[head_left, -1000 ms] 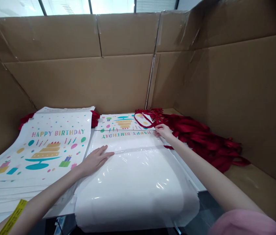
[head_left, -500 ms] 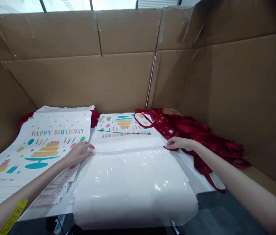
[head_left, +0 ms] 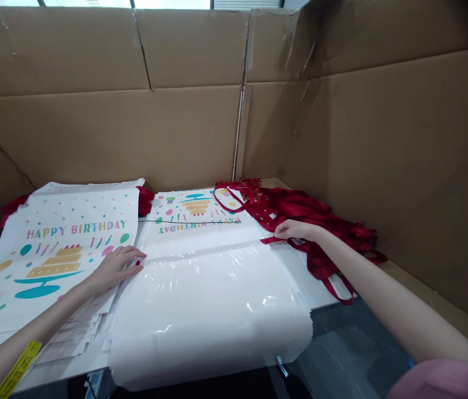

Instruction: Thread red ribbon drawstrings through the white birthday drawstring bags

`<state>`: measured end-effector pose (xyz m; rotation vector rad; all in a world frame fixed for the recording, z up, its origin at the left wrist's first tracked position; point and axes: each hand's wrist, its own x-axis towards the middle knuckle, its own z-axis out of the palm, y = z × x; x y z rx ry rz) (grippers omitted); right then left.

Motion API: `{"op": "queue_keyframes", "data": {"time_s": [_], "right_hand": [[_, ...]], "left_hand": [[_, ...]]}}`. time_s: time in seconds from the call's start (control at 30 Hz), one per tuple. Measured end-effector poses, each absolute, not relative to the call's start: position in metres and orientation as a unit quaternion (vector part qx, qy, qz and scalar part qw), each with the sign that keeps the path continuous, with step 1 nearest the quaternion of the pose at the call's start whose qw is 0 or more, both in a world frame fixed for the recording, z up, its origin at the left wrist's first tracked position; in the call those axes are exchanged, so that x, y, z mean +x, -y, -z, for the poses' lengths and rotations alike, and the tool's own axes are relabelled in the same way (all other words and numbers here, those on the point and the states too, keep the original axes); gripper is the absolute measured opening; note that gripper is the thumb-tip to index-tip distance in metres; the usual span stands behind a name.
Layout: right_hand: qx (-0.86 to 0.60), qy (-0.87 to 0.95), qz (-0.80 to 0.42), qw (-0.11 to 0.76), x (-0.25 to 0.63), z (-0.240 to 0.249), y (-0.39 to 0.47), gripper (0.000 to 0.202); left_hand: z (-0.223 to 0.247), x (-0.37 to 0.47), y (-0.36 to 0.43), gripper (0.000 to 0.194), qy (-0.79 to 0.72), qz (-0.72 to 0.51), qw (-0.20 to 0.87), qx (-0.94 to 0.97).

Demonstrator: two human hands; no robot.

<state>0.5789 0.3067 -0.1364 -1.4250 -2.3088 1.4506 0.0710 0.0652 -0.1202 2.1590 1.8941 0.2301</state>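
Note:
My right hand pinches a flat red ribbon near its end. The ribbon's tip lies over the right edge of a glossy white plastic sheet, by a crosswise crease. My left hand rests palm down at the sheet's left edge, fingers stretched out and apart. A small red spot shows by its fingertips; I cannot tell what it is. Beyond the crease, an upside-down "Happy Birthday" cake print shows, with a thin dark line across it.
Printed white birthday sheets are stacked on the left, red ribbon showing behind them. A heap of red ribbons lies on the right. Cardboard walls enclose the back and sides. The glossy sheets droop over the table's front edge.
The view has swung right, so everything sits further left. More of the red ribbon's end now sticks out from my right hand over the sheet. My left hand stays by the sheet's left edge.

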Motion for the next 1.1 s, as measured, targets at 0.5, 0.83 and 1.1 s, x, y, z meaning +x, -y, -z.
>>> {"op": "queue_keyframes", "data": {"time_s": [0.5, 0.83, 1.1], "right_hand": [[-0.495, 0.717, -0.487, 0.061, 0.581, 0.131, -0.301, 0.039], [-0.506, 0.707, -0.486, 0.089, 0.583, 0.139, -0.301, 0.040], [-0.508, 0.711, -0.477, 0.101, 0.595, 0.146, -0.305, 0.041]], "left_hand": [[0.121, 0.072, -0.063, 0.040, -0.648, -0.086, 0.123, 0.747], [0.122, 0.072, -0.061, 0.041, -0.644, -0.097, 0.120, 0.749], [0.123, 0.071, -0.062, 0.040, -0.646, -0.084, 0.114, 0.750]]}}
